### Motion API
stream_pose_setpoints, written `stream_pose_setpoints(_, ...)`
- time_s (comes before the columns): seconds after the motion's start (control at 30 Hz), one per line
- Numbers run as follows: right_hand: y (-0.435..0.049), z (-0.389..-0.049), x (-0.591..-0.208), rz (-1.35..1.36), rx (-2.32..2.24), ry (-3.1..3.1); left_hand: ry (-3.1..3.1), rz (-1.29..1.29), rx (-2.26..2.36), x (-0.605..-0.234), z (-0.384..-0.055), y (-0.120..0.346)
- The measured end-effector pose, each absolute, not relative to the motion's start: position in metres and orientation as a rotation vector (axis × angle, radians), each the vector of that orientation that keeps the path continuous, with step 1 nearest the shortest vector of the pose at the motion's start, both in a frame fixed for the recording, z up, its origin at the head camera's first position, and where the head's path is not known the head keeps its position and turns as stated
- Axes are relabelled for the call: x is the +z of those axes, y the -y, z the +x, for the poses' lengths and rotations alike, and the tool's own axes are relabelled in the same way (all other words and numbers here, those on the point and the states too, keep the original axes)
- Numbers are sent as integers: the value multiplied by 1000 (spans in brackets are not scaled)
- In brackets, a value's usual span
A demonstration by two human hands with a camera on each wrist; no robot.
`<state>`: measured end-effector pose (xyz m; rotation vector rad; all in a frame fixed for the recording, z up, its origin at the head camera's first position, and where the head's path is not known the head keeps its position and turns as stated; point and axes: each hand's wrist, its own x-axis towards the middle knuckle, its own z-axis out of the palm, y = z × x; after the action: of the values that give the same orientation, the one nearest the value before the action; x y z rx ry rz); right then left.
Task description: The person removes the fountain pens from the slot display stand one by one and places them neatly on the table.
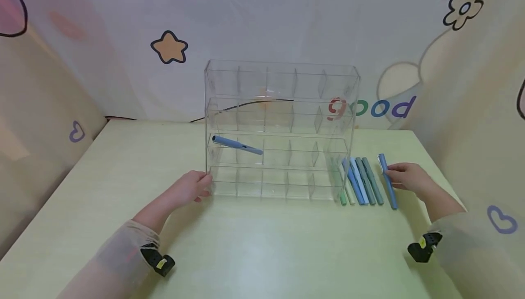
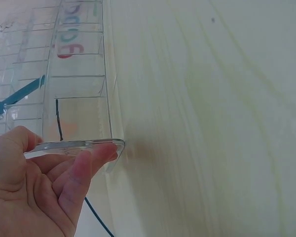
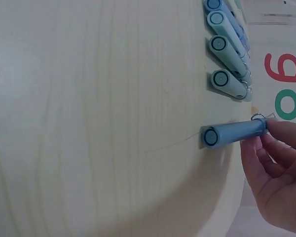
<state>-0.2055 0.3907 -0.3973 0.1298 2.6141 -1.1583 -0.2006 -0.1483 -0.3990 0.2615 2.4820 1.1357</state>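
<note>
A clear acrylic rack point(image 1: 279, 132) with rows of small compartments stands upright on the table. My left hand point(image 1: 190, 190) grips its lower left edge; in the left wrist view the fingers point(image 2: 81, 173) and thumb pinch the clear side panel. One blue pen point(image 1: 237, 145) lies tilted in the rack's third row from the top, at the left. My right hand point(image 1: 412, 181) pinches another blue pen point(image 1: 388, 183) at the right of the table. In the right wrist view that pen point(image 3: 234, 134) has its round end on or close to the tabletop.
Several pens point(image 1: 364, 183) in blue, grey-green and pale green lie side by side between the rack and my right hand, some seen through the rack's right end. The table point(image 1: 262, 244) meets a printed cloth backdrop point(image 1: 279, 21) behind the rack.
</note>
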Motion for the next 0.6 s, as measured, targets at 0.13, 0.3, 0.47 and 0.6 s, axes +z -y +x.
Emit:
stream_pose_setpoints(0.13, -388, -210, -399, 172, -1139, -2593, -2478, 288, 1128, -397, -200, 149)
stream_pose_setpoints(0.3, -386, -214, -404, 213, -1084, -2594, -2477, 301, 1139, -396, -199, 150)
stream_pose_setpoints(0.47, -384, -219, -409, 250, -1030, -2614, -2475, 279, 1134, -397, -200, 150)
stream_pose_setpoints(0.6, -380, -221, -411, 265, -1009, -2621, -2469, 255, 1123, -398, -201, 151)
